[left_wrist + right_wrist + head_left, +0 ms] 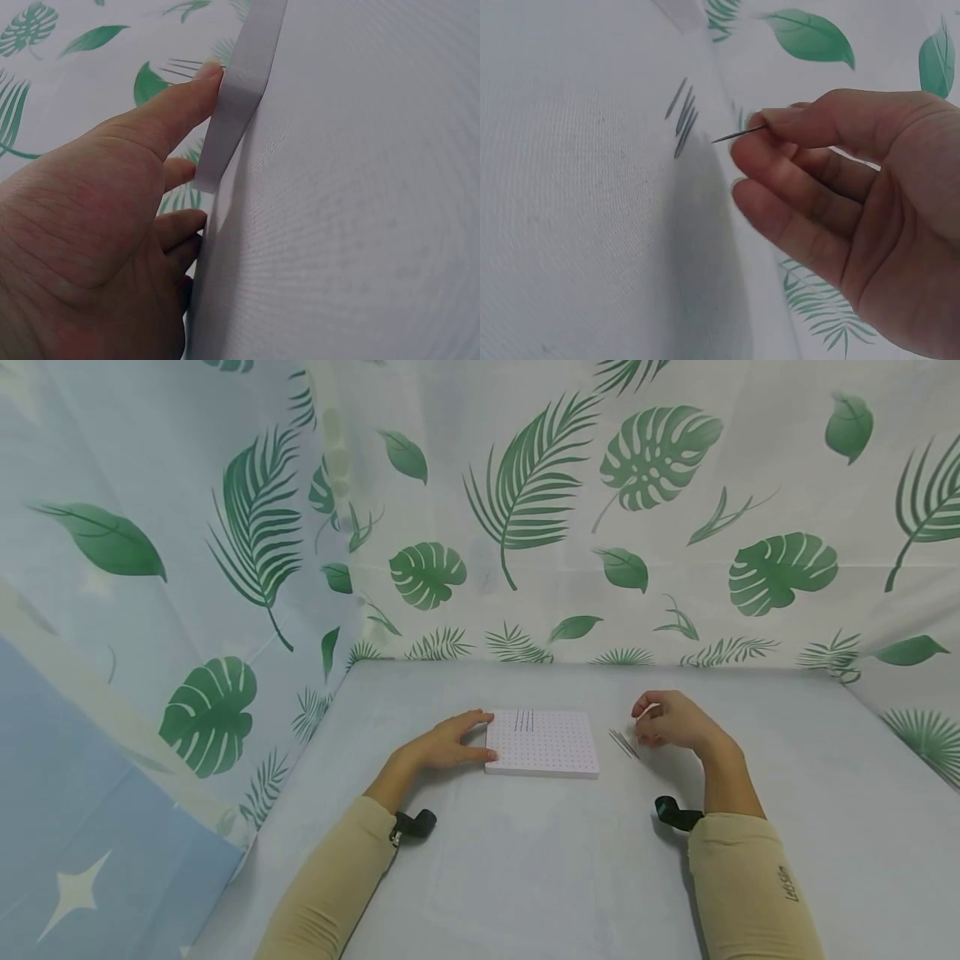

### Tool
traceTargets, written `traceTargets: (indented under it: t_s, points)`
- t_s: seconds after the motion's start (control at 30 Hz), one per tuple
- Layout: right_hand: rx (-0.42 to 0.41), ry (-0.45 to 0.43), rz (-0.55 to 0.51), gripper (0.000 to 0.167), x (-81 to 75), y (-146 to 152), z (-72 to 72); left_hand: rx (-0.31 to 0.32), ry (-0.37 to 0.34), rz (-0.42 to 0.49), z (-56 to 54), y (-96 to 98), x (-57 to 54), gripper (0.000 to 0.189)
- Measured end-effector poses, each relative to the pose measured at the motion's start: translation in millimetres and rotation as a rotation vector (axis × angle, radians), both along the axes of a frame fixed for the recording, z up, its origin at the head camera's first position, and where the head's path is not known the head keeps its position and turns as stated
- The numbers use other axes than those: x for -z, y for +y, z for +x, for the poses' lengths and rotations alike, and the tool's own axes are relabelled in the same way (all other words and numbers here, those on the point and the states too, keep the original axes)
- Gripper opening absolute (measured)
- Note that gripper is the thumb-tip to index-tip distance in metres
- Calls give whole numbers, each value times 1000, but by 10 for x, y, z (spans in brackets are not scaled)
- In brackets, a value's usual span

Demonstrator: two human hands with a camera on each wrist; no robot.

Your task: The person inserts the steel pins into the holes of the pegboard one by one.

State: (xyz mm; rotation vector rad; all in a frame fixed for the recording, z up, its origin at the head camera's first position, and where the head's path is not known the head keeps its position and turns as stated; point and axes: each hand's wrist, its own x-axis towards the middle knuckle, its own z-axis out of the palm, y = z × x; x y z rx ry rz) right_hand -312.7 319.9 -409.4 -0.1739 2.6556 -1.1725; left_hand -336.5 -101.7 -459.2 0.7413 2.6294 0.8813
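In the head view, a white board (pixel 543 745) with rows of small holes lies on the table, and several thin metal pins (pixel 524 721) stand in a row near its far left. My left hand (pixel 448 743) rests at the board's left end. Its thumb and index finger are spread apart and fairly straight, fingertips at the edge. To the right, my right hand (pixel 672 720) is raised over the table, and thumb and index finger pinch one thin metal pin (pixel 739 134). Several similar loose pins (pixel 682 116) lie together on the table, just left of that hand.
A white cloth (pixel 525 868) covers the table. Leaf-print curtains (pixel 525 485) rise behind and at the left, with a blue starred cloth (pixel 97 827) at the lower left. Each wrist wears a small black camera, as the right camera (pixel 675 814) shows.
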Motion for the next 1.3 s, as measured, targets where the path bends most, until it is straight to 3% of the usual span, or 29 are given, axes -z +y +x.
traceTargets:
  t_s: [0.3,0.67,1.3]
  points:
    - [35,154,-101,27,-79,-107,-11,5,3,-2,-11,-3,14,89]
    - [40,335,-116,18,-143,-332,-23,5,9,-10,8,-3,-11,87]
    - [65,514,-108,10,-77,-709,-71,2,5,-8,4,-3,3,87]
